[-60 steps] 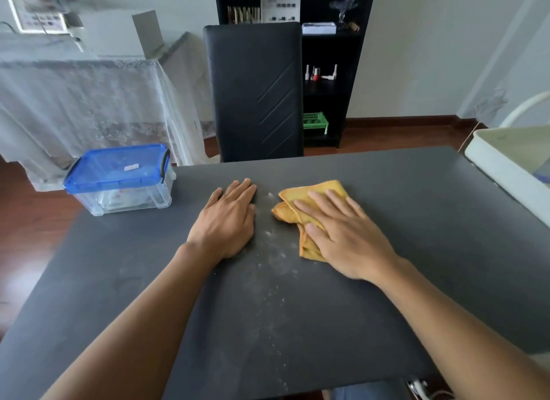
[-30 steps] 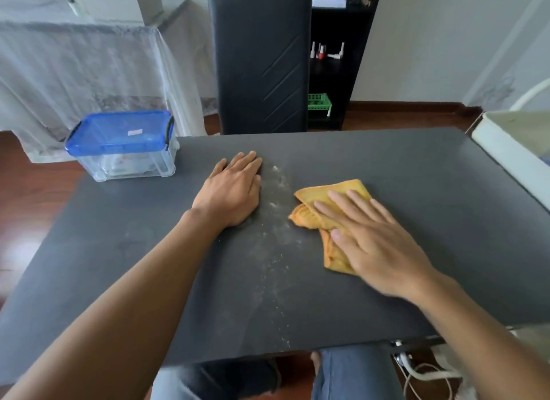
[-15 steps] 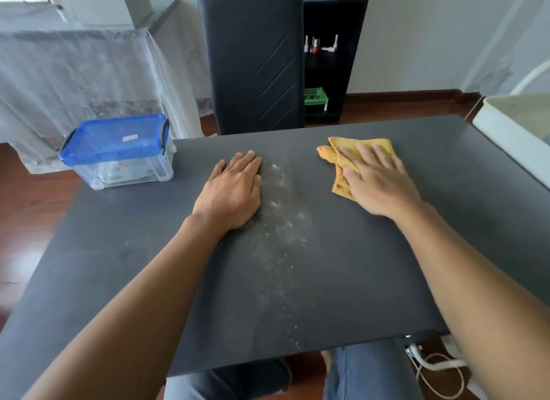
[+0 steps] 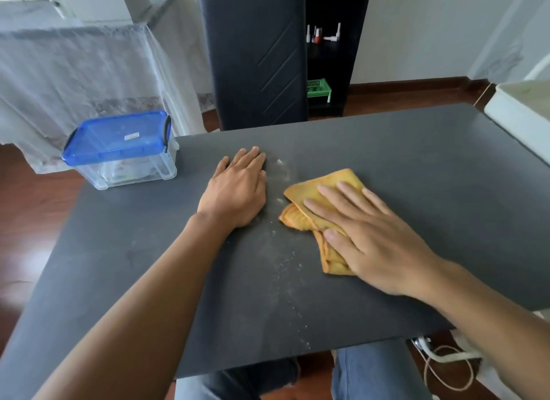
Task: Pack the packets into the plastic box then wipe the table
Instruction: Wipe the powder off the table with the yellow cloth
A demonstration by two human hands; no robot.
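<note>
We pressed the cloth flat under our right hand, fingers straight, mid-table. The crumbs lay just left of it, a streak running toward the near edge. Left hand rested flat beside them. Box sat lidded at the far left corner.

Head-worn view, looking forward and down, close over table

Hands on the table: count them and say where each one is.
2. The left hand lies flat on the bare table, right of the plastic box. The right hand presses the yellow cloth with straight fingers.
</note>
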